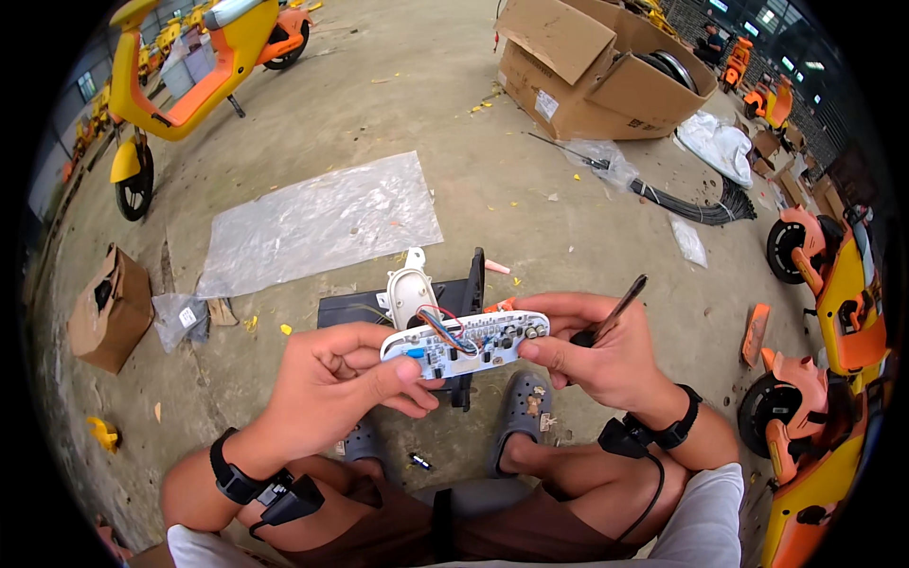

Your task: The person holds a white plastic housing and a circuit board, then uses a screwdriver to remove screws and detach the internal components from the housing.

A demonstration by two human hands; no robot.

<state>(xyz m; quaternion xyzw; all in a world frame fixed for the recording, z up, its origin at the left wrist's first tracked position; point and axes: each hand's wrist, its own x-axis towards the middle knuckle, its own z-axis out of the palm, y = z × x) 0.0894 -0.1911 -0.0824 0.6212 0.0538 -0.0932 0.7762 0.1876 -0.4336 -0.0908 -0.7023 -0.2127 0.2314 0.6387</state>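
Note:
Between my hands is a long, round-ended white circuit board with soldered parts and a bundle of coloured wires at its middle. My left hand pinches its left end between thumb and fingers. Thumb and fingers of my right hand grip the right end, and a slim dark pen-like tool is tucked in the same hand, pointing up and away. Just beyond the board stands a white plastic housing on a black panel; the board hides part of both.
A clear plastic sheet lies ahead on the concrete floor. An open carton and black cables are at far right, a small carton at left. Yellow-orange scooters stand around, with scooter parts along the right.

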